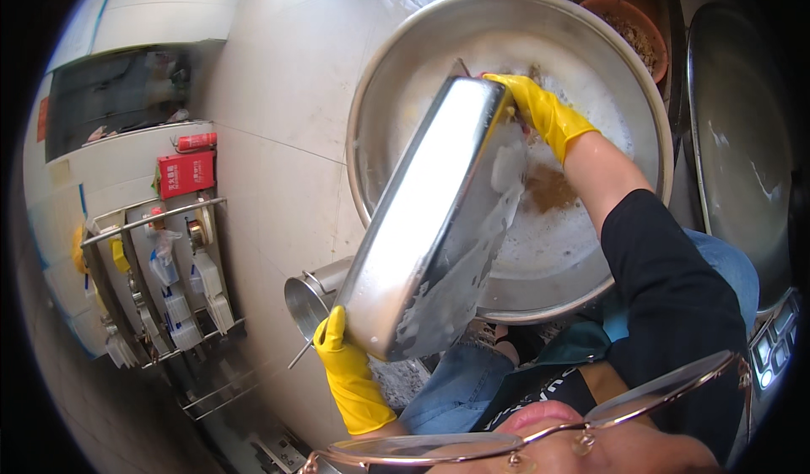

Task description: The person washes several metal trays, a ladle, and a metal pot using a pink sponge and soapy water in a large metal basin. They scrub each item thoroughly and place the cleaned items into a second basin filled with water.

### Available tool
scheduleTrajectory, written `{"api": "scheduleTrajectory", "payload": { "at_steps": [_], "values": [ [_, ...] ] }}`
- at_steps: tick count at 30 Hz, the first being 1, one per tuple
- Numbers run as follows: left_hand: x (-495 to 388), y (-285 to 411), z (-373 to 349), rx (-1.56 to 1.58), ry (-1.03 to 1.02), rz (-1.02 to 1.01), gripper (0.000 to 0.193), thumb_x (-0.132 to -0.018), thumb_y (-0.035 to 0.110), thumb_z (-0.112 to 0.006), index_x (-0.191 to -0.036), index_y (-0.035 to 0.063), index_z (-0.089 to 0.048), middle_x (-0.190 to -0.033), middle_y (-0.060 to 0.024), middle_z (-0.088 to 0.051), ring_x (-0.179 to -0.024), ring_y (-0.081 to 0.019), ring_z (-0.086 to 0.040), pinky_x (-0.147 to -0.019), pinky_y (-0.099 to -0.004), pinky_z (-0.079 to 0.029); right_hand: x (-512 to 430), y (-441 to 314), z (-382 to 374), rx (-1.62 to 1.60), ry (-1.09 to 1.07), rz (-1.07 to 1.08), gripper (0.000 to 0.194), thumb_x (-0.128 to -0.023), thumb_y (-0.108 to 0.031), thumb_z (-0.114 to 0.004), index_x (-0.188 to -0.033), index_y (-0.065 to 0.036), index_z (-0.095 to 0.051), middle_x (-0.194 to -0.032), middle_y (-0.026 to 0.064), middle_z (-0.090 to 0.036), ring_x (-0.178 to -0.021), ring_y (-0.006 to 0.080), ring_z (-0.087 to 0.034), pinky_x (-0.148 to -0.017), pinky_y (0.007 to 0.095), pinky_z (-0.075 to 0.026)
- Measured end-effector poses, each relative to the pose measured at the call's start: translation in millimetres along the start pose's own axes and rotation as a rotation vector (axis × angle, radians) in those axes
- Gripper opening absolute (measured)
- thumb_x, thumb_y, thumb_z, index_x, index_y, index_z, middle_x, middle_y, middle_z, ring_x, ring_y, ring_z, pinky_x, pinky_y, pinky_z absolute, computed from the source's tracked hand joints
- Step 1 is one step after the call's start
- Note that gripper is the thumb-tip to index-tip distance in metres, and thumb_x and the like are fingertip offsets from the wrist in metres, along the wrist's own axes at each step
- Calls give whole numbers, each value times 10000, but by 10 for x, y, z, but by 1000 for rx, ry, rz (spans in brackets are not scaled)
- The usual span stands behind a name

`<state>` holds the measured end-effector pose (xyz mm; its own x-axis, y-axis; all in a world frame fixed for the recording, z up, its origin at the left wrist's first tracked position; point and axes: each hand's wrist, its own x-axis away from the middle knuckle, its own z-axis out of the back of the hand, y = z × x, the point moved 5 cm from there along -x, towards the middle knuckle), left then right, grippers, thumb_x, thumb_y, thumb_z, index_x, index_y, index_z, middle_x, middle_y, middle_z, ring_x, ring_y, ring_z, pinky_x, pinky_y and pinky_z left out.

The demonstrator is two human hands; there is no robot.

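Note:
A deep rectangular stainless steel pan [405,214] is tilted on its side over a large round metal basin [661,126] of foamy, brownish water. Suds streak the pan's right-hand face. In a yellow rubber glove, my left hand [351,373] grips the pan's near corner, thumb up along its outer wall. My right hand [544,113], also in a yellow glove, is against the far end of the pan, above the water; its fingers are partly hidden. Bits of something reddish show beside that hand, too little to tell what.
A steel pot [310,300] stands left of the basin, a thin metal rod beside it. At the upper right is an orange bowl [652,37] with scraps; a large metal basin [740,151] is at far right. A rack [158,221] holds plastic containers at left.

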<state>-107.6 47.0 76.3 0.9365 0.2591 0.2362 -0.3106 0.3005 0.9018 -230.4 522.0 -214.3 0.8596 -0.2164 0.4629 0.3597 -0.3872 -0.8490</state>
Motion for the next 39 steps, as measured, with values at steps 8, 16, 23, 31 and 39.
{"api": "scheduleTrajectory", "payload": {
  "at_steps": [8,16,23,31,39],
  "values": [
    [-162,-92,49,42,-31,38,406,-1076,334,-686,-1205,-48,-736,-1116,-111,-767,-957,-215,-740,-855,-331,-600,263,1442,-159,-653,56,-397,460,-1069,-528,-591,-1341,-180,-722,-1189,75,-749,-1056,269,-713,-908,422,-581],
    [-47,-346,-805,144,-55,107,398,-1063,366,-751,-1146,-23,-758,-1022,-65,-746,-912,-171,-696,-801,-316,-561,1049,2106,-729,-1093,151,-401,566,-1129,-563,-480,-1540,-184,-575,-1502,34,-635,-1349,286,-594,-1136,469,-506],
    [249,-522,-1604,96,-179,134,545,-1102,526,-647,-1178,0,-767,-1019,-55,-752,-873,-130,-656,-779,-275,-534,1852,2616,-905,-1043,26,-473,538,-1119,-518,-505,-1480,-130,-602,-1475,40,-674,-1396,279,-575,-1144,434,-492],
    [661,-768,-2161,-108,-328,-207,585,-1145,501,-571,-1204,-52,-752,-1045,-114,-764,-954,-185,-653,-871,-335,-532,2154,2167,-1066,-873,132,-635,410,-1119,-400,-554,-1394,-109,-643,-1366,64,-689,-1217,243,-635,-1030,382,-562],
    [620,-887,-2325,-81,-480,-245,556,-1144,492,-573,-1159,-32,-760,-998,-88,-762,-883,-171,-671,-828,-332,-550,2959,672,-901,-1169,268,-969,282,-1120,-282,-603,-1308,-88,-685,-1256,88,-703,-1039,207,-695,-916,331,-631]
  ]
}}
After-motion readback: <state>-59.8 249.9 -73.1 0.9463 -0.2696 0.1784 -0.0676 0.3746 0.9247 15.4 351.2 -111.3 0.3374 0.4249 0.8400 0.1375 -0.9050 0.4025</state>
